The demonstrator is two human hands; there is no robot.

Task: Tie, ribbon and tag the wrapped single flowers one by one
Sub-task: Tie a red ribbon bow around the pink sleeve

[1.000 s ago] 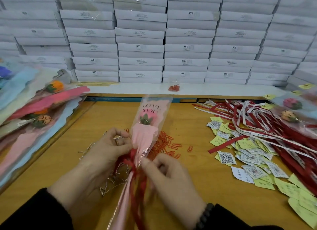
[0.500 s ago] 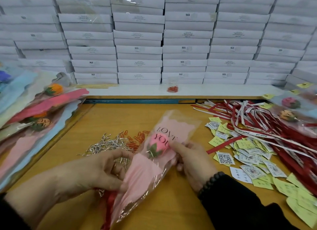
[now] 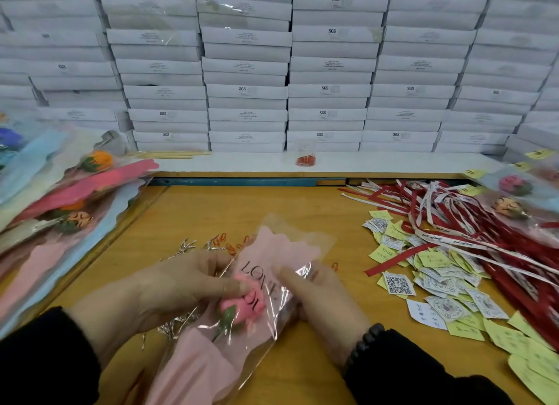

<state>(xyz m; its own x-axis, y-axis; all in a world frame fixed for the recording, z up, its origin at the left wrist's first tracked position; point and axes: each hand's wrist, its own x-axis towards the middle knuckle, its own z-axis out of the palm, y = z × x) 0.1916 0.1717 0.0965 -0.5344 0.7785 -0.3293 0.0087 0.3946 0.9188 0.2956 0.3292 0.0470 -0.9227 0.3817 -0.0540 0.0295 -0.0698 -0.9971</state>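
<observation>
Your left hand (image 3: pixel 181 286) pinches the crinkly clear sleeve (image 3: pixel 290 253) with curled fingers, thumb right by the soft pink flower (image 3: pixel 242 305). Your right hand (image 3: pixel 320 302) grips the sleeve's other side, fingers partly behind the shiny plastic. The wrapped flower lies near the front edge of the smooth yellow worktop (image 3: pixel 272 205), over thin silver twist ties (image 3: pixel 184 247). Square paper tags (image 3: pixel 397 283) and long red ribbons (image 3: pixel 484 223) sit at the right edge.

Stacked along the table's (image 3: pixel 272 211) far edge: rows of white boxes (image 3: pixel 246 64), some marked SGS. Lying on the white ledge (image 3: pixel 378 162) in front of them: thin wooden sticks (image 3: pixel 169 154) toward the left, a small bag of red clips (image 3: pixel 306 159) near the middle.
</observation>
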